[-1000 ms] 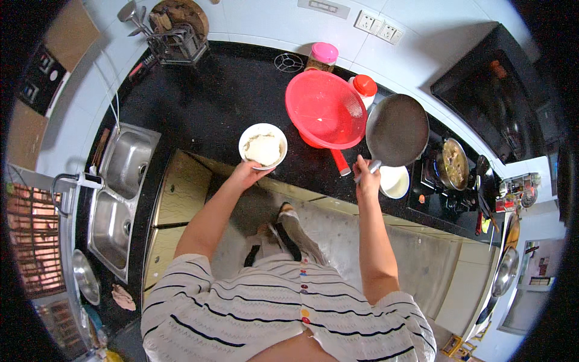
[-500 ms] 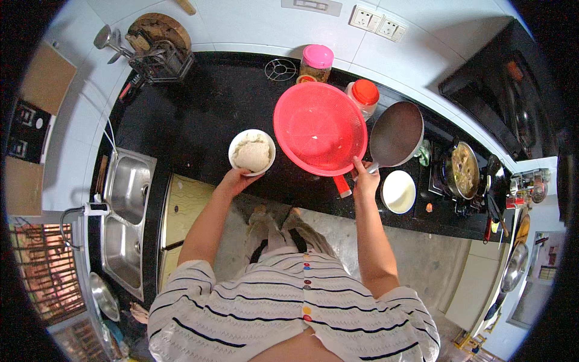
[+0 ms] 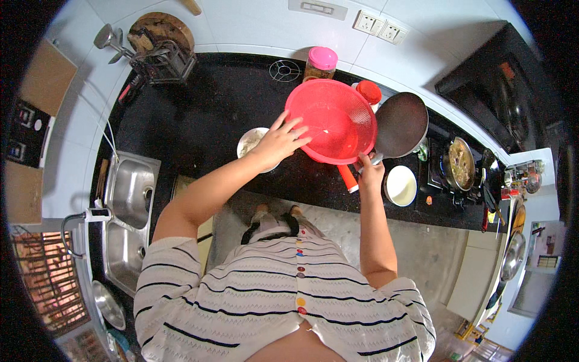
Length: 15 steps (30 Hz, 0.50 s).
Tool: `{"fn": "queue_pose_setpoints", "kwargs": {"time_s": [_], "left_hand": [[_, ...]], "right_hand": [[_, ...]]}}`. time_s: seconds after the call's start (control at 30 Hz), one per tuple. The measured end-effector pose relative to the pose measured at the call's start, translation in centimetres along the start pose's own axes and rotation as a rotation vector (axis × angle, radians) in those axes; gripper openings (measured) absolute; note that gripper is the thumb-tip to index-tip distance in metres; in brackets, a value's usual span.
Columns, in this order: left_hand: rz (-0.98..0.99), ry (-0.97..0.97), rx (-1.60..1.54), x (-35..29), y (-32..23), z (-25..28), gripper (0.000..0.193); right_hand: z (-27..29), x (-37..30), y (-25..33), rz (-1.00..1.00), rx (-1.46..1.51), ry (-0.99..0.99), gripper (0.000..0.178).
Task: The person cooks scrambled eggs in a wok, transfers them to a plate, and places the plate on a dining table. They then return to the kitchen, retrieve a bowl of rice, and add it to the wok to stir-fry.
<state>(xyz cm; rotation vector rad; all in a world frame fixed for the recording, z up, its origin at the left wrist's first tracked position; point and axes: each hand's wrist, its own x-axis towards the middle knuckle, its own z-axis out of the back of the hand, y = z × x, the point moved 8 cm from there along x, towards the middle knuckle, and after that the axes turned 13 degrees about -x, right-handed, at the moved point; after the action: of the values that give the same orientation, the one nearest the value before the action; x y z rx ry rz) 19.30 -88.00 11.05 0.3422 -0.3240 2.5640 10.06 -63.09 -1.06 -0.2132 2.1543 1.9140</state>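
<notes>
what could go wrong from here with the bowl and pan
The left hand partly hides the filled white bowl, so the wrist might knock it. The right hand holds the dark pan close beside the red colander, so the pan could bump it.

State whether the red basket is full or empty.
Nearly empty: the red basket shows a mostly bare inside, with a small pale scrap in it.

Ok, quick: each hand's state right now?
Left hand: open, fingers spread against or just above the red plastic colander.
Right hand: closed on the grey handle of the dark round frying pan.
</notes>
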Motion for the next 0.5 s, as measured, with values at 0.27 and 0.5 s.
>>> {"fn": "queue_pose_setpoints", "kwargs": {"time_s": [0.27, 0.5], "left_hand": [[0.304, -0.238, -0.395, -3.7, 6.1, 10.1, 0.020], [0.670, -0.967, -1.772, -17.2, 13.5, 9.0, 0.036]], "right_hand": [[-1.2, -3.0, 6.0, -0.113, 0.085, 0.278, 0.018], [-5.6, -7.6, -2.6, -0.600, 0.294, 0.641, 0.030]]}}
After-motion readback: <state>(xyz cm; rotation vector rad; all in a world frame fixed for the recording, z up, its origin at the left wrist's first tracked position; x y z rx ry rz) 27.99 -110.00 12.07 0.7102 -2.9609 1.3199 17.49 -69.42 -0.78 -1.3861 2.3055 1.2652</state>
